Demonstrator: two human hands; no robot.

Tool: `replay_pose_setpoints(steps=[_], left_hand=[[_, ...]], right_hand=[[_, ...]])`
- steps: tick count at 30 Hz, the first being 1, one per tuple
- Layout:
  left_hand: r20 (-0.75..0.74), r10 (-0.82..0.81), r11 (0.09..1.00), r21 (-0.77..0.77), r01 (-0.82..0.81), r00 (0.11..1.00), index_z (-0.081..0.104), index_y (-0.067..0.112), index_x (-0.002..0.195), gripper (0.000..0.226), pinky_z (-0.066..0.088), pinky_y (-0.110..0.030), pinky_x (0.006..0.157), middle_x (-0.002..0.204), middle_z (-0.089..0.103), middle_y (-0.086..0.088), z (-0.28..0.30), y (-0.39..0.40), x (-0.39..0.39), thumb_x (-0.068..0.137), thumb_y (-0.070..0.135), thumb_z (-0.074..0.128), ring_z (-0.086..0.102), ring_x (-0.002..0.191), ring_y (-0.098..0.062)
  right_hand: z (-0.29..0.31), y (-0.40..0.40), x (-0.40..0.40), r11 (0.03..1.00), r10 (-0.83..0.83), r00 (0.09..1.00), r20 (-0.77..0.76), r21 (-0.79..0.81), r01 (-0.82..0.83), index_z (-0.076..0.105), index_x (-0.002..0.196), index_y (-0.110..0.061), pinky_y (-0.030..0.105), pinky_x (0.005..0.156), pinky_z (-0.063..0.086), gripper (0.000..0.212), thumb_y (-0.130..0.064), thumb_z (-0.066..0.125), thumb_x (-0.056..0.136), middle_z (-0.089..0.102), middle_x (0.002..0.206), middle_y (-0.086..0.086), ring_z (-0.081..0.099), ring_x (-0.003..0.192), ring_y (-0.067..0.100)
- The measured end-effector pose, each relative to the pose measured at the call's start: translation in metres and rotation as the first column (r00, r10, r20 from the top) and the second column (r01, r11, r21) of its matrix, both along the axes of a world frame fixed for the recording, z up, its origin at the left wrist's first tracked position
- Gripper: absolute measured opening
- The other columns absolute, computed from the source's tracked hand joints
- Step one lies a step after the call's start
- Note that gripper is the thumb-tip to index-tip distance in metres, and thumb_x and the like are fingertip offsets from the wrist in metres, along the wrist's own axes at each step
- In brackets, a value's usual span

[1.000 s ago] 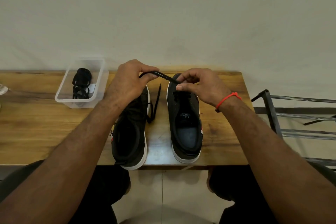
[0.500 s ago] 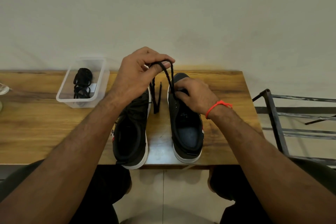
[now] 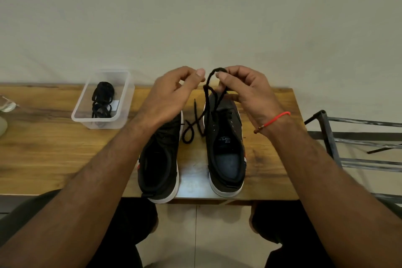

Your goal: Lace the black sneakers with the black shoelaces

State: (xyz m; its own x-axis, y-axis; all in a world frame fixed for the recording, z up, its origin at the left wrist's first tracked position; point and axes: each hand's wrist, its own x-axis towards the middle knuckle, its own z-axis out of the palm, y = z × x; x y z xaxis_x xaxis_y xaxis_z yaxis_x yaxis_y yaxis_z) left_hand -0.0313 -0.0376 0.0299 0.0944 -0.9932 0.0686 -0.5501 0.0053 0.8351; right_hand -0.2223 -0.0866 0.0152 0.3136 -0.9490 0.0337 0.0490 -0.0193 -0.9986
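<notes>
We've got the wooden table (image 3: 54, 148) against a plain wall, right sneaker (image 3: 224, 148) on it, and now our right hand (image 3: 245, 91) pinches the shoelace (image 3: 208, 93) loop instead, left hand (image 3: 171, 93) let go, fingers loosely curled

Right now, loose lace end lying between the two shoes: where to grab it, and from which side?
Pinch the stiff tip, which points toward the wall, coming from above with the left hand. The tip lies in the gap between the shoes, apart from both; the curl nearer the person would probably slip.
</notes>
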Motion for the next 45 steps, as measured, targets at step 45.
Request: replay_pose_setpoints(steps=[45], left_hand=[[-0.625,0.103,0.869,0.436,0.235,0.774,0.071,0.015,0.109,0.047,0.053,-0.028,0.074,0.100,0.073,-0.002,-0.019,-0.006,-0.018,0.104,0.053,0.043,0.069,0.092,-0.016]], right_hand=[[-0.006,0.005,-0.001,0.953,0.234,0.972,0.016,0.194,-0.233,0.069,0.102,-0.001,0.023,0.064,0.052,0.010,-0.003,0.063,0.094,0.070,0.077,0.005,0.060,0.064,0.014]])
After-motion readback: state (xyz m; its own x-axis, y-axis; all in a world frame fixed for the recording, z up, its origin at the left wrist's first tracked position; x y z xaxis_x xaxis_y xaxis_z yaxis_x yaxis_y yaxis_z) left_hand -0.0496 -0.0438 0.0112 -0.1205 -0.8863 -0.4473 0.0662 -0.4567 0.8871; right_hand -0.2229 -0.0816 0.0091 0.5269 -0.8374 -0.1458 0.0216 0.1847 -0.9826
